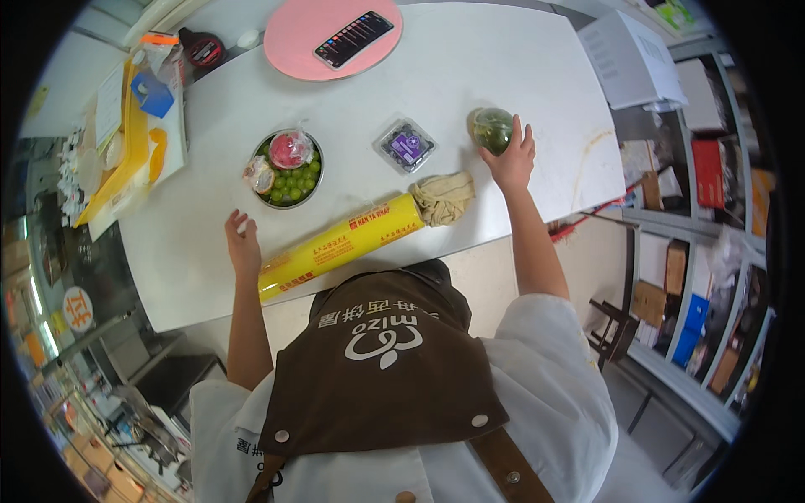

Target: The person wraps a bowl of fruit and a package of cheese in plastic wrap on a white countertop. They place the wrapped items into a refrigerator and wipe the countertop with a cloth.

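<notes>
My right hand (512, 156) is around the near right side of a dark green round fruit (493, 131) under clear plastic, at the table's right; its exact kind is unclear. Nothing is in my left hand (241, 236), its fingers loosely curled and apart. Beyond it stands a metal bowl (322, 165) of green grapes (294, 187), with a plastic-wrapped pinkish-red fruit (288, 149) and a smaller wrapped piece (259, 174) on top. A clear box of blueberries (405, 145) lies mid-table. A yellow roll of cling film (343, 242) slants along the near edge, touching a crumpled beige cloth (443, 198).
On the white table (534, 63), a pink round board (286, 41) at the far side bears a phone (354, 39) with a lit screen. A yellow tray (129, 144) stands beyond the left edge. Metal shelves (688, 226) with boxes stand right, past a white box (632, 60).
</notes>
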Available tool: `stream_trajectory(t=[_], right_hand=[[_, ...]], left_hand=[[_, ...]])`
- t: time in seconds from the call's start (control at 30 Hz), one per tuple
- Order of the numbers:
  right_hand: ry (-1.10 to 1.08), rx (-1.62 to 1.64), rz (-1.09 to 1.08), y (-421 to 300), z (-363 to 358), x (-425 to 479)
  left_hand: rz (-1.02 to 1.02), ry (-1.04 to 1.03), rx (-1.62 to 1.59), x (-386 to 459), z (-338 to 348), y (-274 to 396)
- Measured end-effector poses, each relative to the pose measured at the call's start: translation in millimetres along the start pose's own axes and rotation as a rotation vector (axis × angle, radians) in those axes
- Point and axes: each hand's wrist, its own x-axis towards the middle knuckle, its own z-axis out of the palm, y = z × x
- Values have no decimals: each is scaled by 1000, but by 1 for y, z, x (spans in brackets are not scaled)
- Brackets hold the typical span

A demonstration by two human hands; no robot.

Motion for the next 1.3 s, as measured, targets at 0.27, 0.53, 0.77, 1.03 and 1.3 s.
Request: stream_trajectory(t=[0.27,0.53,0.77,1.03,1.3], right_hand=[[-119,157,-280,47,25,57],[-646,1164,58,-18,-22,70],[-752,958,-733,-224,15,-23],[-211,301,-1492,-315,92,-91],[-247,341,-1419,-291,99,-103]], left_hand=[[-14,-42,128,-102,18,53],[37,7,183,-115,44,66],[228,11,210,-109,52,62],[177,54,228,-124,21,57],[90,24,43,-88,-4,28]])
